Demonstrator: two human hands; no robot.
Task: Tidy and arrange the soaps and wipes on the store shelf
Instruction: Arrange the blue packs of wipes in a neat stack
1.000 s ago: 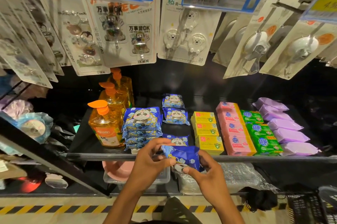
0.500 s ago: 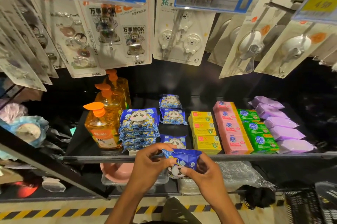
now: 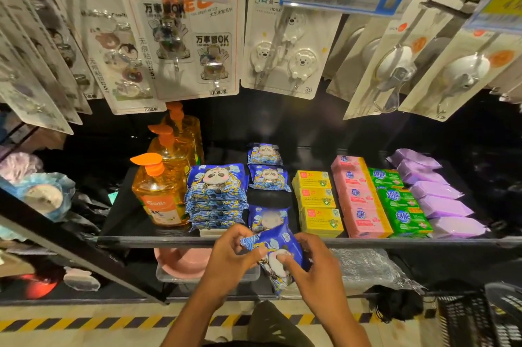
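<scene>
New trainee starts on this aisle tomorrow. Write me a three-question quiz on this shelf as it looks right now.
1. True or false: the left hand and the right hand both grip one blue panda wipes pack in front of the shelf edge.
2. What colour are the soap bars directly right of the yellow soap boxes? A pink, B white, C black.
3. Fill in: the row of yellow soap boxes shows ___ box tops.
Key: 1 true; 2 A; 3 three.
</scene>
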